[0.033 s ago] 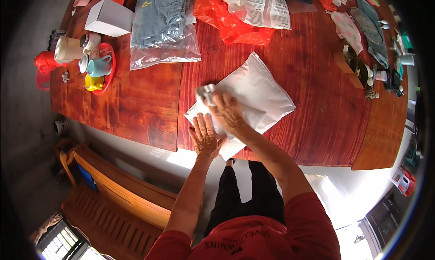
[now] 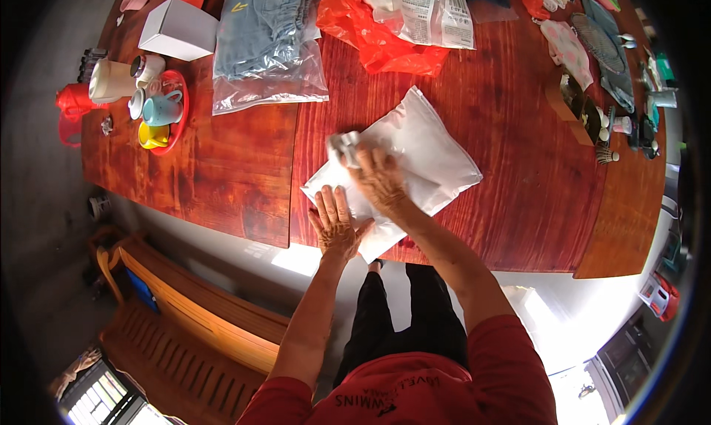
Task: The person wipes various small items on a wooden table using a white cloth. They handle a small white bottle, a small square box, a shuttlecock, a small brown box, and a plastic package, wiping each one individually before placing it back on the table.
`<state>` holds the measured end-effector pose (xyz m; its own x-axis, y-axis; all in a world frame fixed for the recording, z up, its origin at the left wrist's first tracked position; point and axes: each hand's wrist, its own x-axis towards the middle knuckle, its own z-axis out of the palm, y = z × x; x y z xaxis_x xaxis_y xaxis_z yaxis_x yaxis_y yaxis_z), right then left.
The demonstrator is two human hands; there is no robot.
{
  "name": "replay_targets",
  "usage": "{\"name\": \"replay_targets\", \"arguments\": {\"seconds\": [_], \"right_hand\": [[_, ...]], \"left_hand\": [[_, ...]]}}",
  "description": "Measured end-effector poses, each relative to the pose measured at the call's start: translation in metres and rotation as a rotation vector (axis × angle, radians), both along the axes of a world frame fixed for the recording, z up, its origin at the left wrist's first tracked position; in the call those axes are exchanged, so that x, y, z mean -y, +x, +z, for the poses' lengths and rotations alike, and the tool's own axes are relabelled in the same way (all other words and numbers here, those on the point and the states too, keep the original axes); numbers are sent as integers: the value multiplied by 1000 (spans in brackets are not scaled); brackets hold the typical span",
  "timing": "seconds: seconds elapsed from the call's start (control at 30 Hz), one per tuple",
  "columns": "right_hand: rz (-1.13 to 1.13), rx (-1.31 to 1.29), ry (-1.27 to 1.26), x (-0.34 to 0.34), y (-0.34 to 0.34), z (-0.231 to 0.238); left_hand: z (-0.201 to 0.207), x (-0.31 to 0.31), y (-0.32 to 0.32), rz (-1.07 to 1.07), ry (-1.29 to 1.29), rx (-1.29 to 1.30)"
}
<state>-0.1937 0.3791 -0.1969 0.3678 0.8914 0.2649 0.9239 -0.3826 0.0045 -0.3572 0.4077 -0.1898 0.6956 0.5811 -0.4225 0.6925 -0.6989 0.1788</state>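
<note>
A flat white square pouch (image 2: 437, 155), slightly puffed and seamed along its edges, lies cornerwise on the reddish wooden table near its front edge. My left hand (image 2: 335, 221) rests flat on the pouch's lower left part, fingers spread. Above and to the right of it, my right hand (image 2: 378, 179) is closed round a small crumpled grey-white cloth (image 2: 343, 148) over the pouch's upper left side. Motion blurs the cloth, and the fingers partly cover it.
Behind the pouch lie clear-bagged blue jeans (image 2: 259, 40) and a red plastic bag (image 2: 355, 32) under white packaging. A red tray (image 2: 182, 121) with cups and a white box (image 2: 178, 29) sit at left. Brushes and shuttlecocks (image 2: 607, 155) lie right. A wooden bench (image 2: 200, 306) stands below left.
My right hand and the cloth have shifted slightly to the right across the pouch. My left hand stays in place.
</note>
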Motion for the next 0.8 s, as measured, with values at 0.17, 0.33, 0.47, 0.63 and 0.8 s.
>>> {"name": "replay_targets", "arguments": {"seconds": [0.17,0.33,0.47,0.63,0.8], "right_hand": [[-238,119,42,40,66,-12],[-533,-137,-201,92,108,-7],[-679,-179,-137,138,131,9],[-384,-234,-47,133,56,26],[-5,-310,100,92,-73,14]], "left_hand": [[-8,4,-1,9,50,85],[-11,5,-3,1,42,76],[-9,4,-2,-12,49,22],[-6,3,0,-24,44,-32],[-5,-1,3,-31,29,-111]]}}
